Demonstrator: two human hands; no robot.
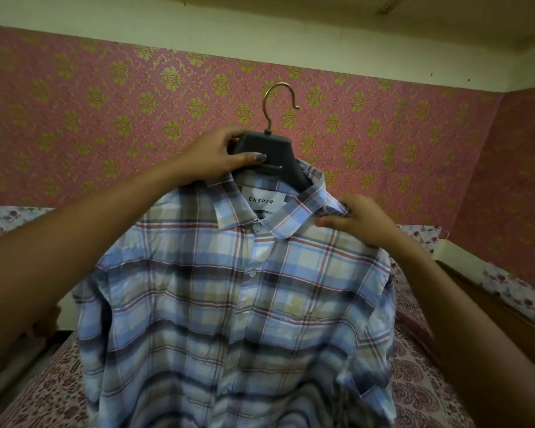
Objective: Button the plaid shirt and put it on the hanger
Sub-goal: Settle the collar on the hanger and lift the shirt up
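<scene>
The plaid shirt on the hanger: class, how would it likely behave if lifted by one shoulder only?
The plaid shirt would probably sag limply; its cloth already drapes in folds. It looks light, since the left hand alone holds the hanger up. It might slide off the smooth hanger.

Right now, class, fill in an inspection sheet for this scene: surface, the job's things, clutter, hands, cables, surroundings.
Surface: bed with a floral printed sheet, below the shirt.
Job's things: plaid shirt draped on the dark hanger, held up in the air; two front buttons visibly fastened; the gold hook hangs on nothing.
Clutter: nothing seen.
Hands: left hand grips the hanger's top; right hand pinches the shirt beside the collar.
Cables: nothing seen.
Surroundings: pink wallpaper with gold motifs.
</scene>
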